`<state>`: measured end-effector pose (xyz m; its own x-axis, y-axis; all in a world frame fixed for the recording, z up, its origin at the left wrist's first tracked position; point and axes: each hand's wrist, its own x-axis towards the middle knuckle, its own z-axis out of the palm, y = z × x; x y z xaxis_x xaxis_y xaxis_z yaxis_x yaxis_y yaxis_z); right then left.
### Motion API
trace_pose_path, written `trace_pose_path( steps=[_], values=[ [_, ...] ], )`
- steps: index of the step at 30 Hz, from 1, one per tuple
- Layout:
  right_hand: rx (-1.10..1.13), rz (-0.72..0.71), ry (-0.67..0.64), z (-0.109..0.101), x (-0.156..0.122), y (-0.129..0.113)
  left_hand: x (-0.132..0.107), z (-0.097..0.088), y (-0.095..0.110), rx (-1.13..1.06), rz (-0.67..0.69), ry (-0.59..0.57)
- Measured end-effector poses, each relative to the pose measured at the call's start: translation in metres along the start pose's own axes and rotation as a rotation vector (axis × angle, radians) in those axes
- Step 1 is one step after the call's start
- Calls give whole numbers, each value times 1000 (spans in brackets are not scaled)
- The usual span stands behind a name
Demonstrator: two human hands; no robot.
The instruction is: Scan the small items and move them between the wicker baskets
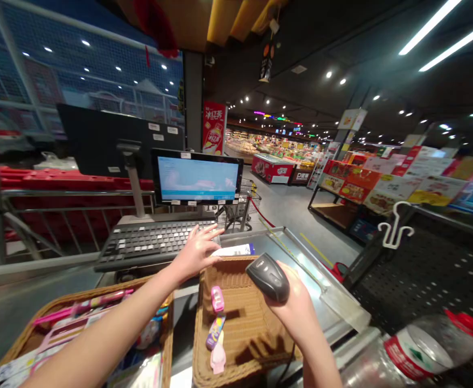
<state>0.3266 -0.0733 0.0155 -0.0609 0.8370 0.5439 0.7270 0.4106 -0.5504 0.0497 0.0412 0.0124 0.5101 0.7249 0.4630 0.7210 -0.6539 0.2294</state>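
Observation:
My right hand (299, 302) is wrapped round a black barcode scanner (269, 277), held above a brown wicker basket (248, 323). Inside that basket lie a pink item (217, 299), a purple-and-yellow packaged item (215, 332) and a pale pink item (218, 358), all near its left side. My left hand (198, 249) is spread, fingers apart, over the right end of a black keyboard (151, 240); whether a fingertip presses a key I cannot tell. Just beyond the basket is a flat white-and-blue item (236, 250), close to my left fingers.
Left of me, a second wicker basket (168, 345) holds several pink and colourful goods. A lit screen (198, 179) stands behind the keyboard. The metal counter (301, 264) runs along the right. A large plastic bottle (418, 350) and a white hook (394, 229) are at far right.

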Motion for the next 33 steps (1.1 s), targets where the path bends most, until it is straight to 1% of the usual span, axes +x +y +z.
trace_pose_path(
  steps=[2, 5, 8, 11, 15, 18, 23, 26, 33],
  values=[
    [10, -27, -21, 7, 1, -13, -9, -18, -5, 37, 10, 81],
    [21, -79, -54, 17, 2, -31, -25, -44, -12, 86, -10, 162],
    [33, -131, -59, 26, 2, -51, -43, -65, -19, 117, -44, 199],
    [51, -153, -59, 33, 1, -73, -60, -81, -27, 156, -53, 216],
    [40, -146, -77, 42, -5, -99, -81, -96, -36, 216, -40, 237],
    [23, -169, -104, 49, -9, -114, -97, -105, -41, 250, -32, 244],
    [21, -191, -137, 61, -16, -129, -123, -118, -51, 255, -60, 252],
    [15, -177, -160, 69, -20, -137, -138, -125, -57, 252, -91, 243],
    [48, -159, -190, 84, -27, -156, -180, -137, -75, 254, -162, 182]
  ],
)
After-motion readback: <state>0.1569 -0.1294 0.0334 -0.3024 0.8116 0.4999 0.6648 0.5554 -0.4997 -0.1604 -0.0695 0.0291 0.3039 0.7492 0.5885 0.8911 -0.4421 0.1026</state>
